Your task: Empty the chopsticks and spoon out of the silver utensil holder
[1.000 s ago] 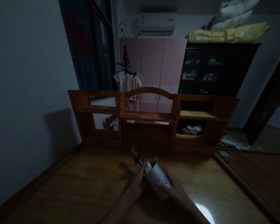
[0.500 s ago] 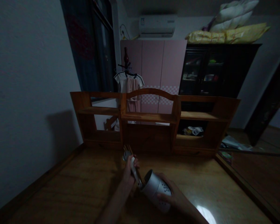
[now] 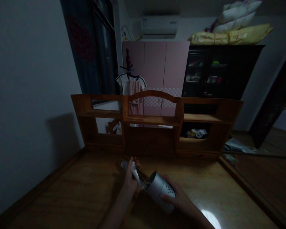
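My left hand (image 3: 131, 181) is closed around a bundle of chopsticks (image 3: 124, 157) and a pale spoon (image 3: 135, 173), whose bowl end points up and left. The lower ends of the bundle lie at the mouth of a silver utensil holder (image 3: 157, 186) with round holes in its side. Whether any of them are inside the rim I cannot tell, since they are blurred. The holder is tilted with its opening toward the upper left. My right hand (image 3: 178, 197) grips it from the right, the thumb across its near side.
Beneath my hands is a wooden tabletop (image 3: 85, 187), with a wooden shelf unit (image 3: 152, 120) along its far edge. A white wall (image 3: 33, 95) borders the left side. A plastic bag (image 3: 200, 133) shows through the right-hand shelf opening.
My left hand has tipped the chopsticks and spoon lower and further left. The utensil holder has stayed nearly in place in my right hand.
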The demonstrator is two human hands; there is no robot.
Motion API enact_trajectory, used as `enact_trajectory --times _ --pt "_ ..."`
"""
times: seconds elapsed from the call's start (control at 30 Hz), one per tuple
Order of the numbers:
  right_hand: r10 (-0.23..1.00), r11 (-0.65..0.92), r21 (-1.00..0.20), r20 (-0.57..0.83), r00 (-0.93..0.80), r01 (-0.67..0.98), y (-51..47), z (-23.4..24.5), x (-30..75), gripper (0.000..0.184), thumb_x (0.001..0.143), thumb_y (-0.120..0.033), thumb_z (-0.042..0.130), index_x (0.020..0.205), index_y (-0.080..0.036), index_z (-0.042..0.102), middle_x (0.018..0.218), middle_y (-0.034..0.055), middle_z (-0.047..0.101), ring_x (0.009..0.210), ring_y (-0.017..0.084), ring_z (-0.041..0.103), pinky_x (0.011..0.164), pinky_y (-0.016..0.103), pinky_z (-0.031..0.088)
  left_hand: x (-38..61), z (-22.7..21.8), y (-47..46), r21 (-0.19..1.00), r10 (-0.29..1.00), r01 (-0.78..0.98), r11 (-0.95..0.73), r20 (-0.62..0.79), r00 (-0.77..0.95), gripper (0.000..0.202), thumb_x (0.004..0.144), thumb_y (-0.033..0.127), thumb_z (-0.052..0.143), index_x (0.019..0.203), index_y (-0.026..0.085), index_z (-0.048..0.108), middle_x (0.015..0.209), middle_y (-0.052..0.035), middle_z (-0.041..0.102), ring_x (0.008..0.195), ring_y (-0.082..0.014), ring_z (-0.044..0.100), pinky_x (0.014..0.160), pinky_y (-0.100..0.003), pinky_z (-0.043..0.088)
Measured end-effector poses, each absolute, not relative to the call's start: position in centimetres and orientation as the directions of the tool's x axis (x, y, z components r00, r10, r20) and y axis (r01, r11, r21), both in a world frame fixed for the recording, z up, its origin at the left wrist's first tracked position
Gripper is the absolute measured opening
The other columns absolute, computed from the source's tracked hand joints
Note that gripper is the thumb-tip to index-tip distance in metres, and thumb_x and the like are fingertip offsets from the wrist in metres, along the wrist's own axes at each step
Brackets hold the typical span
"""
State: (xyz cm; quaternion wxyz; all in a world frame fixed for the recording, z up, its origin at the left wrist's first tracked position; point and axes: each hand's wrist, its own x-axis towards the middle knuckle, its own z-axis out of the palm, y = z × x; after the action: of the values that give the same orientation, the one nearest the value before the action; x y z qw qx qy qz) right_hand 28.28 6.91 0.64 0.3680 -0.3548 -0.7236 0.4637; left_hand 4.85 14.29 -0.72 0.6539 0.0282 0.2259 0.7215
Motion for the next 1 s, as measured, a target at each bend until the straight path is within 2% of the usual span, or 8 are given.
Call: enact_trajectory --times 0.1,0.2,0.37,0.47,0.6,0.8,1.0 --pt "0.854 0.331 -0.926 0.213 -0.475 0.18 6.9 0.8 28.3 0.069 0.074 -0.044 0.072 0.136 -0.023 0.048 0.131 0.0087 0.056 0.117 0.032 0.052 0.099 0.044 0.04 4.7 -1.0 14.6 0.332 0.958 -0.943 -0.025 -0.261 -0.117 0.007 0.087 0.014 0.055 0.08 0.013 0.057 0.066 0.0007 0.06 0.049 -0.0056 0.058 0.048 -0.014 0.049" --pt "0.863 0.331 -0.919 0.204 -0.461 0.213 7.0 0.6 28.2 0.07 0.074 -0.042 0.072 0.136 -0.024 0.047 0.133 0.0084 0.054 0.119 0.032 0.05 0.102 0.044 0.038 4.4 -1.3 14.8 0.312 0.965 -0.95 -0.009 -0.247 -0.09 0.013 0.088 0.013 0.052 0.076 0.013 0.056 0.06 0.0029 0.056 0.044 -0.004 0.053 0.045 -0.013 0.046" --pt "0.917 0.273 -0.905 0.141 -0.374 0.326 7.3 -0.2 28.2 0.072 0.072 -0.039 0.074 0.136 -0.023 0.046 0.134 0.0079 0.054 0.12 0.031 0.05 0.101 0.043 0.038 4.0 -1.6 14.7 0.33 0.969 -0.944 -0.008 -0.232 -0.089 0.011 0.088 0.018 0.054 0.079 0.013 0.058 0.049 0.0071 0.048 0.037 -0.0041 0.048 0.038 -0.013 0.042" --pt "0.924 0.252 -0.915 0.131 -0.36 0.316 7.3 -0.2 28.1 0.07 0.073 -0.039 0.071 0.137 -0.023 0.046 0.134 0.0071 0.053 0.121 0.03 0.049 0.102 0.042 0.038 4.0 -1.7 14.6 0.357 0.967 -0.934 -0.012 -0.232 -0.102 0.009 0.085 0.022 0.059 0.081 0.014 0.058 0.047 0.0083 0.047 0.035 -0.0046 0.047 0.036 -0.013 0.041" --pt "0.927 0.258 -0.915 0.144 -0.347 0.311 7.3 0.0 28.2 0.069 0.073 -0.041 0.071 0.135 -0.022 0.048 0.133 0.0079 0.054 0.12 0.031 0.05 0.102 0.042 0.038 4.0 -1.6 14.6 0.348 0.976 -0.937 -0.012 -0.199 -0.086 0.015 0.087 0.027 0.057 0.083 0.013 0.058 0.048 0.0083 0.046 0.033 -0.0024 0.042 0.034 -0.012 0.035" --pt "0.943 0.229 -0.892 0.103 -0.316 0.391 7.4 -0.5 28.4 0.074 0.071 -0.043 0.072 0.137 -0.024 0.045 0.132 0.0085 0.055 0.118 0.033 0.051 0.099 0.044 0.04 3.7 -1.7 14.4 0.352 0.996 -0.936 -0.028 -0.07 -0.056 0.029 0.085 0.033 0.06 0.107 0.014 0.061 0.054 0.0081 0.048 0.033 -0.0001 0.036 0.035 -0.013 0.032" --pt "0.946 0.254 -0.887 0.145 -0.292 0.384 7.6 -0.7 28.3 0.071 0.072 -0.045 0.07 0.135 -0.021 0.047 0.132 0.0093 0.054 0.119 0.031 0.05 0.101 0.043 0.038 3.6 -1.9 14.7 0.362 0.991 -0.929 -0.073 -0.076 -0.108 0.034 0.082 0.04 0.064 0.101 0.013 0.063 0.052 0.0095 0.042 0.036 -0.0011 0.035 0.037 -0.015 0.031"
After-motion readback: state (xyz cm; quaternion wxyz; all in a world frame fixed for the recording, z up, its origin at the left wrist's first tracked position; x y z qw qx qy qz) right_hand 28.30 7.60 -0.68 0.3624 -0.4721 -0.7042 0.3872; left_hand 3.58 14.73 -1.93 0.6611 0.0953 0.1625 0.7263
